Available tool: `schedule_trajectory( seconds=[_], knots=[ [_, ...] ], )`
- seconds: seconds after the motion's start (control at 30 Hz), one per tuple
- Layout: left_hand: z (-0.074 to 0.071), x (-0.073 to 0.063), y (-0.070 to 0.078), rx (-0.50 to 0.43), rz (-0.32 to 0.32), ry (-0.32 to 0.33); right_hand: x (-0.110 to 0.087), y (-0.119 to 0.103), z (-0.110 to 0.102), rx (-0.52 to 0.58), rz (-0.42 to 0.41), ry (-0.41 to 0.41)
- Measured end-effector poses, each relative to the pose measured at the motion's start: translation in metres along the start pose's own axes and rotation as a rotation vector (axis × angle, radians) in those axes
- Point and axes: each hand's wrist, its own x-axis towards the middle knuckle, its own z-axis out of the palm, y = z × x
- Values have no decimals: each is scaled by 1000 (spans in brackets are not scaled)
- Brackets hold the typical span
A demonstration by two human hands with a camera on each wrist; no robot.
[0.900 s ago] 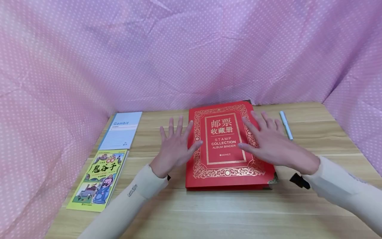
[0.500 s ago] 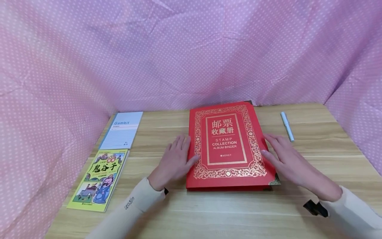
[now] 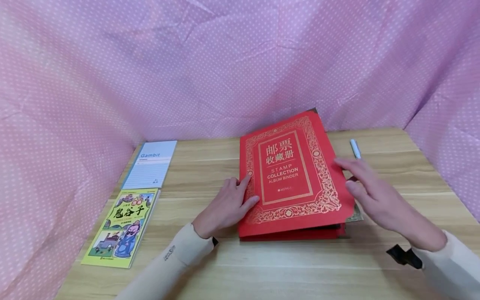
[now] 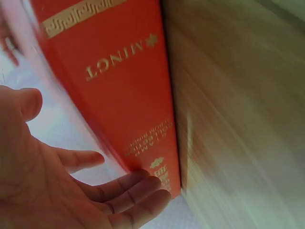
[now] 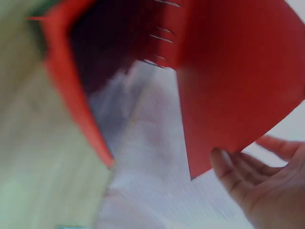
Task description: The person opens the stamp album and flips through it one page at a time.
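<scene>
A red stamp album binder (image 3: 285, 166) with gold print lies in the middle of the table, its front cover tilted up along the right side. My right hand (image 3: 390, 208) holds that cover by its right edge; in the right wrist view this hand (image 5: 276, 186) has thumb and fingers at the red cover's edge (image 5: 233, 71). Metal rings (image 5: 162, 36) and dark pages show inside the binder. On the left, my left hand (image 3: 225, 206) rests against the spine side. The left wrist view shows this hand (image 4: 62, 176) with extended fingers touching the red spine (image 4: 114, 86).
A blue-white notebook (image 3: 150, 164) lies at the table's back left, with a yellow-green comic-style book (image 3: 120, 227) in front of it. A light blue pen (image 3: 354, 148) lies right of the binder, partly behind my right hand. A pink dotted curtain (image 3: 240, 66) hangs behind the table.
Both hands have come down from over the binder to its sides. My right hand has taken the cover's right edge and raised it. My left hand has settled at the spine.
</scene>
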Motion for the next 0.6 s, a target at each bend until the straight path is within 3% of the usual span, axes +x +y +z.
schedule_trajectory(
  seconds=[0.13, 0.2, 0.27, 0.43, 0.53, 0.6],
  knots=[
    [-9, 3, 4, -48, 41, -81, 13, -2, -9, 175, -211, 93],
    [-22, 2, 6, -61, 78, -104, 22, -6, -8, 234, -291, 125],
    [-40, 0, 11, -81, 137, -83, 30, -13, -4, 264, -353, 147],
    [-87, -8, 37, -127, 400, 157, 48, -34, 15, 389, -448, 147],
    [-105, -11, 53, -138, 543, 300, 57, -45, 31, 505, -490, 142],
    [-112, -11, 62, -144, 599, 369, 61, -53, 42, 556, -509, 138]
  ],
)
